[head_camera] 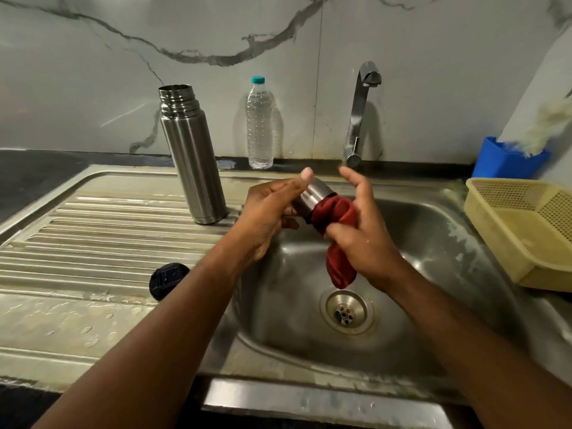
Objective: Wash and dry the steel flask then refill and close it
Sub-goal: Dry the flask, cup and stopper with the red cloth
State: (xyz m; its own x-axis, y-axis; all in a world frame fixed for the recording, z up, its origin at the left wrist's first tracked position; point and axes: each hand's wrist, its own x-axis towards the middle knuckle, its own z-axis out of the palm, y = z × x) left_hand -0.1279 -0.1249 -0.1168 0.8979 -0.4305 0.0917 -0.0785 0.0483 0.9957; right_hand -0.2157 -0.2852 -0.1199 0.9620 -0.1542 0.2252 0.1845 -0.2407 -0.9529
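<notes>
The steel flask [193, 156] stands upright and uncapped on the ribbed drainboard [102, 236], left of the basin. My left hand [269, 215] grips the flask's steel cup lid [312, 198] over the sink, thumb on top. A red cloth [335, 224] is stuffed into the cup's mouth and hangs down. My right hand [362, 239] holds that cloth with thumb and lower fingers, the upper fingers spread. A black inner stopper [168, 280] lies on the drainboard near my left forearm. A clear plastic water bottle [259, 125] with a teal cap stands by the wall.
The tap [360, 113] rises behind the sink basin [433, 230], with no water running. A drain [346, 311] sits at the basin bottom. On the right are a yellow plastic basket [526, 221] and a blue holder [507, 159]. The counter front is wet.
</notes>
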